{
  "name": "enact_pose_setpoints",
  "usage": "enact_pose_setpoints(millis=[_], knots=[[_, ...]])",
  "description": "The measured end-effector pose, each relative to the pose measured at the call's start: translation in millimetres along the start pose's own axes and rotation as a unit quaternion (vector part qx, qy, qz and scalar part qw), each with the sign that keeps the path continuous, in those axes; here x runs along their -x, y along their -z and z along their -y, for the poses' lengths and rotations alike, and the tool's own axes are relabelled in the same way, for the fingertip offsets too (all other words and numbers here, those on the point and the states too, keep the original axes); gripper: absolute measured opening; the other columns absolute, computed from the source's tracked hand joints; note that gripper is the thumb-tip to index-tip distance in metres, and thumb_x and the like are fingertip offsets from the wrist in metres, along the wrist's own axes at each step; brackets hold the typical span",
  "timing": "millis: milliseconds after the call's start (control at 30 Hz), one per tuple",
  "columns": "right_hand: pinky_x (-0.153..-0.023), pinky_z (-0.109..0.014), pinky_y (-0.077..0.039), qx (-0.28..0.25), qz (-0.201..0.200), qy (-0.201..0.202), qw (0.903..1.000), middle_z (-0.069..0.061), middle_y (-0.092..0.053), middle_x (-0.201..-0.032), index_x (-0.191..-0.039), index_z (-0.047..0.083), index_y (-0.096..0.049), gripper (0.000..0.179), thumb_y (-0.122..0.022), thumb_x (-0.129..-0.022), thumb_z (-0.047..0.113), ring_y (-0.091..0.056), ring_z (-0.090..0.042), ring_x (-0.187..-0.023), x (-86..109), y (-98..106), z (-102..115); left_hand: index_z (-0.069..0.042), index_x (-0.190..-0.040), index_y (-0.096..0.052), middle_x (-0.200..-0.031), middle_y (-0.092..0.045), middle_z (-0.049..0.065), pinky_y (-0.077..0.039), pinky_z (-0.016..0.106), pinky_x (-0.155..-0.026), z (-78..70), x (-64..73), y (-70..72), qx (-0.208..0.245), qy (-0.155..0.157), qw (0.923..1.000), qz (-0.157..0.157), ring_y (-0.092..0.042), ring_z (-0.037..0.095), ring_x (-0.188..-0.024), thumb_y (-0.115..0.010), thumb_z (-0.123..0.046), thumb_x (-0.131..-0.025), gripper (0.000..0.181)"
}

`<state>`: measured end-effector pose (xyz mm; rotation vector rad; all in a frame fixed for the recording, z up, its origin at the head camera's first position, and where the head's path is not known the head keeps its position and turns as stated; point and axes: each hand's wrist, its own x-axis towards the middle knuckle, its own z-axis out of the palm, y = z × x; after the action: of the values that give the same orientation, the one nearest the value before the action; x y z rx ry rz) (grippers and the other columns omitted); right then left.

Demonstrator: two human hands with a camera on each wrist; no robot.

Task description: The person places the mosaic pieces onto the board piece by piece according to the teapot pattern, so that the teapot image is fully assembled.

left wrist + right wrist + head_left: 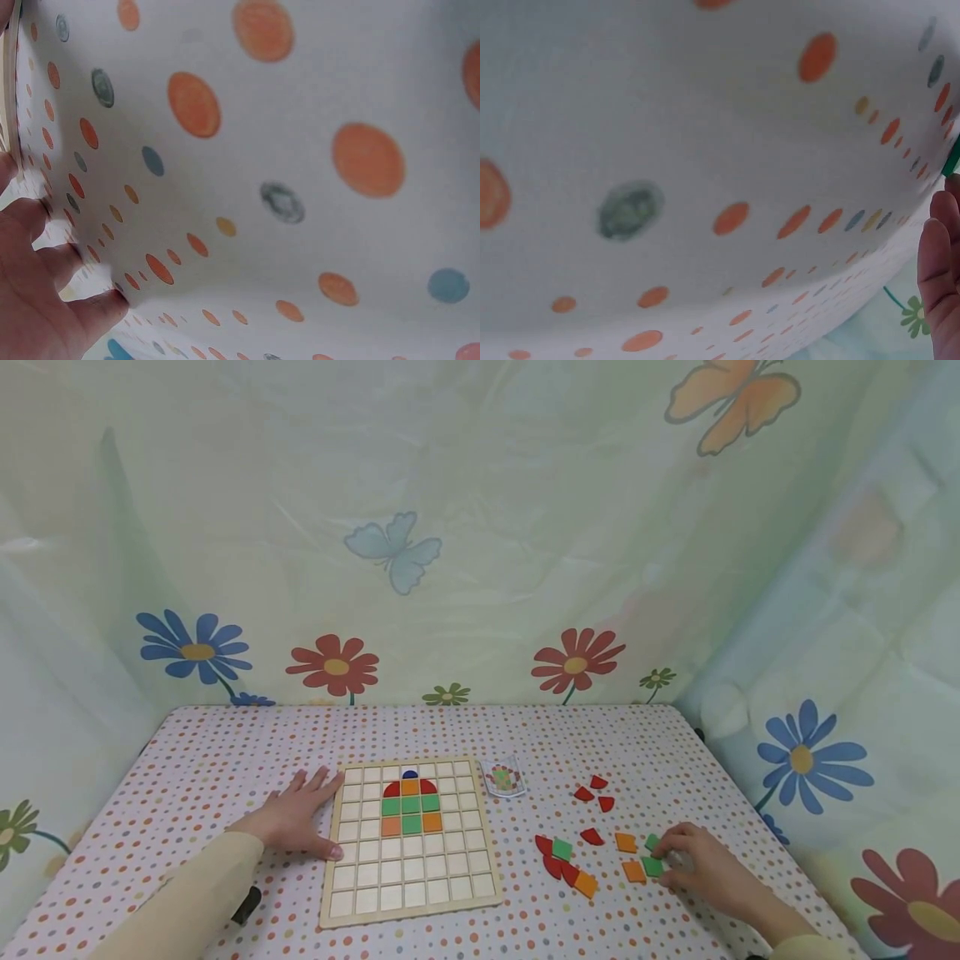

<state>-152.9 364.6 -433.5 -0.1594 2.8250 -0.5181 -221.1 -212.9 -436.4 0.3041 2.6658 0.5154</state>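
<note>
A wooden grid board (411, 912) lies left of the table's middle. On it is a tile pattern: a blue half-round tile (409, 774) at the top, red quarter-round tiles (392, 790), green square tiles (410, 823) and orange tiles (432, 822). My left hand (296, 818) is spread flat, thumb and fingertips at the board's left edge, holding nothing. My right hand (705, 864) is over two loose green tiles (652, 867), thumb and forefinger apart at their right side. In the right wrist view the fingertips are right at a green tile (952, 159).
A small picture card (504, 779) lies right of the board. Loose red quarter-round tiles (592, 836), orange tiles (633, 871) and another green tile (562, 849) are scattered between board and right hand. Flowered curtains (480, 527) enclose the dotted table (247, 743) at back and sides.
</note>
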Motion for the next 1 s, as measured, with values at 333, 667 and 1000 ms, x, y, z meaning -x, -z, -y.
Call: enact_pose_setpoints(millis=[333, 667, 1000], knots=[[-0.091, -0.054, -0.057, -0.032, -0.047, 0.048, 0.9972, -0.016, -0.064, -0.120, -0.094, 0.015, -0.072, 0.022, -0.088, -0.079, 0.018, -0.065, -0.037, -0.110, -3.7, 4.6, 32.8, -0.004, -0.160, -0.029, -0.167, -0.016, 0.032, -0.014, 0.082, -0.114, 2.2, 1.6, -1.2, -0.002, 0.005, 1.0000, -0.004, -0.007, 0.061, -0.151, -0.092, -0.046, -0.070, 0.118], [-0.099, -0.059, -0.053, -0.094, -0.037, 0.100, 0.9898, -0.017, -0.065, -0.131, -0.098, 0.014, -0.074, 0.018, -0.084, -0.084, 0.016, -0.058, -0.045, -0.126, -34.2, -12.3, 105.3, -0.003, -0.160, -0.029, -0.166, -0.016, 0.032, -0.014, 0.082, -0.113, 3.4, 2.2, -2.5, 0.002, -0.004, 1.0000, -0.003, -0.007, 0.062, -0.151, -0.092, -0.046, -0.070, 0.118], [-0.102, -0.058, -0.052, -0.122, -0.026, 0.148, 0.9811, -0.016, -0.065, -0.138, -0.102, 0.017, -0.073, 0.018, -0.081, -0.087, 0.014, -0.059, -0.040, -0.131, -65.2, -35.6, 160.4, -0.004, -0.160, -0.030, -0.167, -0.016, 0.031, -0.014, 0.082, -0.113, 0.0, 1.9, -1.0, 0.002, -0.007, 0.9999, -0.008, -0.007, 0.061, -0.151, -0.092, -0.046, -0.071, 0.117]])
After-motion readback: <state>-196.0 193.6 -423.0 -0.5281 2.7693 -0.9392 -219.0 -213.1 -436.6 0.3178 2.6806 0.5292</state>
